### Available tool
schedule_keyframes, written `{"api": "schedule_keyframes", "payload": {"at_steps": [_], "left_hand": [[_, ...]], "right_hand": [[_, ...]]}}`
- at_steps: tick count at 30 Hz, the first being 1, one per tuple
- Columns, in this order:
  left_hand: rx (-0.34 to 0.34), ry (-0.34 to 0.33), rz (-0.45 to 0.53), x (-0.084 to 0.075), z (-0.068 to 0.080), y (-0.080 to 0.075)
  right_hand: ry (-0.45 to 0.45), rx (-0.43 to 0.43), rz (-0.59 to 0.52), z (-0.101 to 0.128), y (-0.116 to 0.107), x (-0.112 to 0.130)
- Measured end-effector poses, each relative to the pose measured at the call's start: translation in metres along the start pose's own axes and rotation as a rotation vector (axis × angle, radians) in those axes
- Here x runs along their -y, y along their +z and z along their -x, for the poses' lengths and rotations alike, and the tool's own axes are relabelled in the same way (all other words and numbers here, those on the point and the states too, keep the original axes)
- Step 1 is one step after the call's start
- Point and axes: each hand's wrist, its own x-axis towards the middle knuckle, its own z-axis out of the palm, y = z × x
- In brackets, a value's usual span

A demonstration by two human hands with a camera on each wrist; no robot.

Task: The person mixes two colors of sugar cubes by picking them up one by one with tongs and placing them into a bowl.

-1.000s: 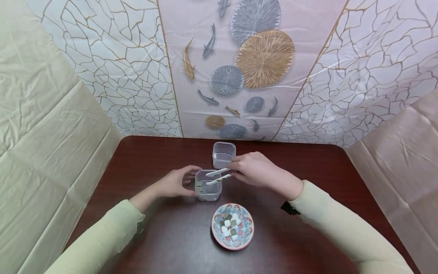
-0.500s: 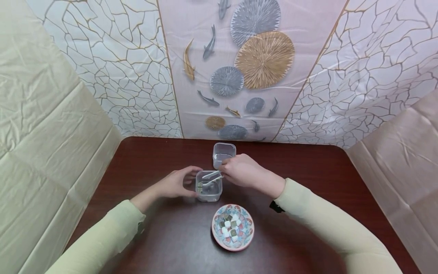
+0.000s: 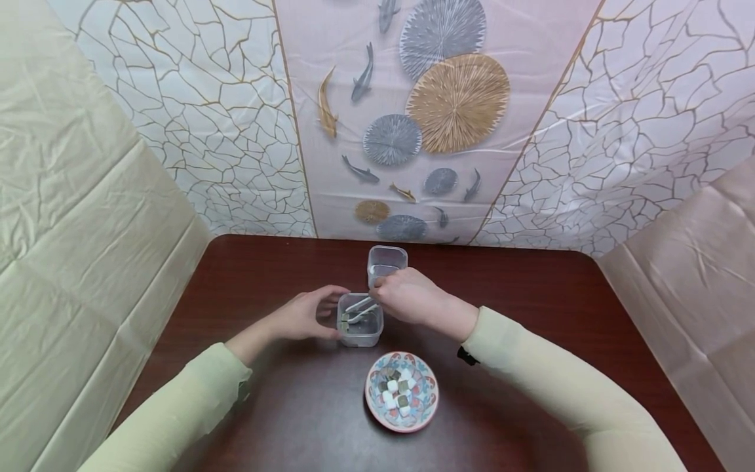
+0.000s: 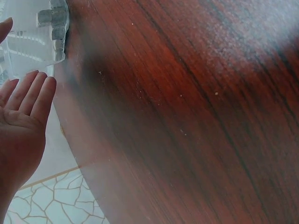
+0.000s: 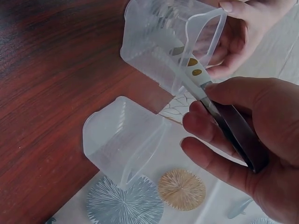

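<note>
My right hand grips tongs with a dark handle and white arms. Their white tips reach down inside the nearer clear plastic container. Along that container's left side lie a few dark greyish cubes, and the tips are right beside them. My left hand curves loosely about the left side of this container, thumb at the front and fingers behind. The left wrist view shows its fingers nearly straight, close to the container wall. Part of the tongs is hidden behind my right hand in the head view.
A second clear container stands just behind, partly covered by my right hand. In front, a patterned bowl holds several white and dark cubes. All stand on a dark reddish wooden table, with fabric hangings around it.
My right hand has moved left and slightly down, and the tong tips have gone down into the nearer container toward its left side, drawing closer together. My left hand has stayed in place.
</note>
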Motion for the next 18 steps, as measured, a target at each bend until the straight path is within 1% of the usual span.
{"api": "schedule_keyframes", "payload": {"at_steps": [4, 11, 15, 18], "left_hand": [[-0.003, 0.004, 0.007, -0.0006, 0.0001, -0.0008], [0.000, -0.001, 0.009, -0.0021, 0.0014, -0.0023], [0.002, -0.007, -0.002, -0.0005, 0.0019, -0.0023], [0.000, -0.011, -0.012, 0.0011, 0.0018, -0.0019]], "right_hand": [[-0.012, 0.004, 0.009, -0.0017, 0.0009, -0.0010], [-0.062, -0.024, 0.036, -0.0011, 0.0001, 0.0013], [-0.055, -0.036, 0.023, -0.0003, 0.0022, 0.0008], [-0.044, -0.028, 0.015, -0.0015, 0.0007, 0.0012]]}}
